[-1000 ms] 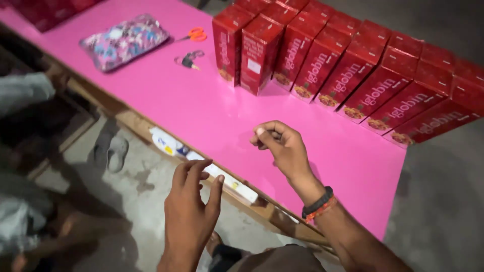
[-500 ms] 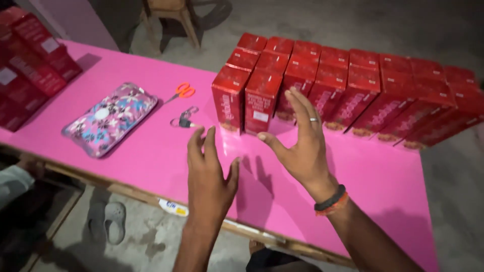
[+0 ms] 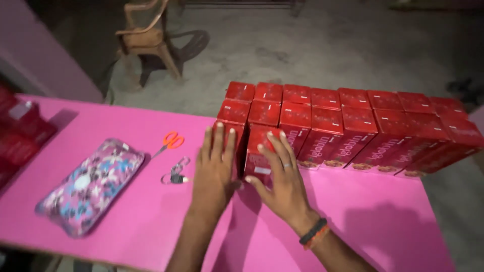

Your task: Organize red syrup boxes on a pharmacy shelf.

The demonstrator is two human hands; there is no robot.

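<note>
Many tall red cartons point(image 3: 353, 131) stand in tight rows on the pink table point(image 3: 378, 221). Two more red cartons stand in front of the rows at their left end. My left hand point(image 3: 214, 168) lies flat against the left front carton point(image 3: 241, 148), fingers straight and together, covering most of it. My right hand point(image 3: 280, 176), with a ring and wrist bands, wraps over the right front carton point(image 3: 258, 162), its thumb at the carton's lower edge. The two hands press the pair between them.
Orange-handled scissors point(image 3: 171, 141) and a bunch of keys point(image 3: 175, 174) lie left of my hands. A flowered soft pouch point(image 3: 93, 184) lies further left. More red cartons point(image 3: 20, 136) are at the far left. A plastic chair point(image 3: 146, 43) stands on the floor beyond the table.
My hands moved forward from the table's near edge to the two front cartons and closed in on them. The view swung up and right, showing the whole rows.
</note>
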